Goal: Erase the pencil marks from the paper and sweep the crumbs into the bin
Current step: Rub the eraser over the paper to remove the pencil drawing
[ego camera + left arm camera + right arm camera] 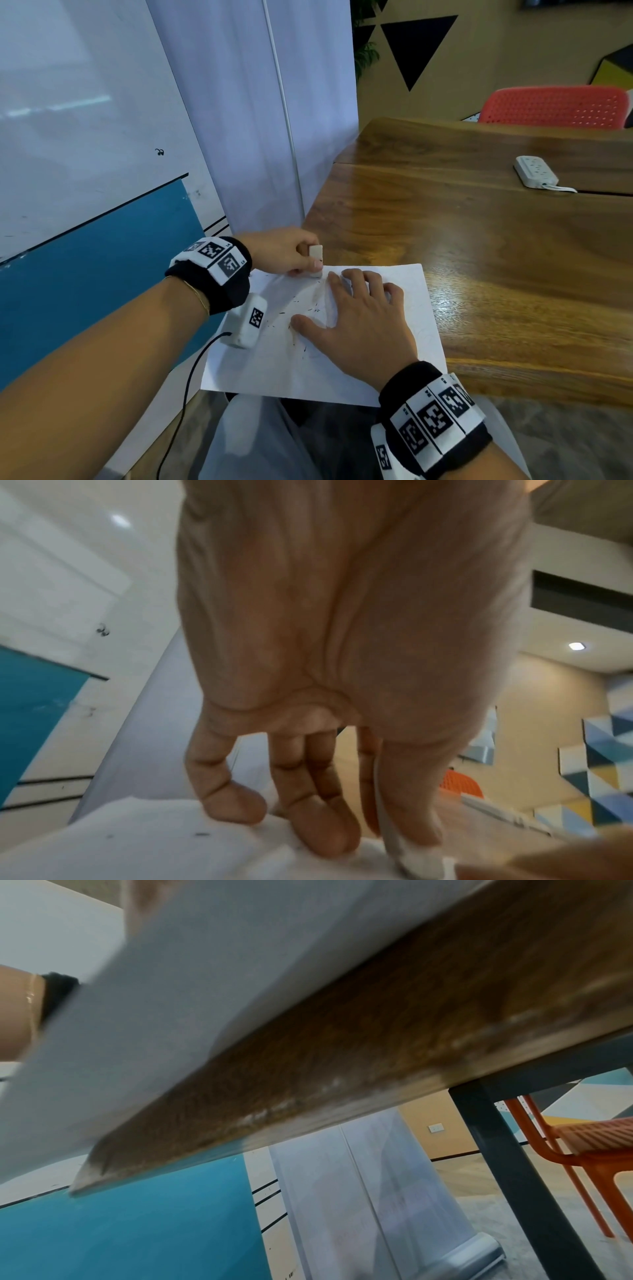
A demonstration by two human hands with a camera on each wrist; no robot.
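A white sheet of paper [342, 373] lies at the near left corner of the wooden table [496, 260], its near edge hanging over the table edge. Dark eraser crumbs [301, 308] are scattered over its creased middle. My left hand [308, 265] pinches a white eraser [315, 252] and holds it on the paper's far edge. In the left wrist view the eraser [416, 857] shows between thumb and forefinger, the other fingertips [322, 831] touching the paper [154, 840]. My right hand [356, 305] lies flat, fingers spread, pressing the sheet down. A pale plastic-lined bin [260, 442] sits below the overhang.
A white power strip [536, 171] lies on the far right of the table, with a red chair [555, 106] behind it. A blue and white wall panel [85, 274] stands close on the left. The right wrist view shows the table's front edge [342, 1056] and a dark leg [514, 1150].
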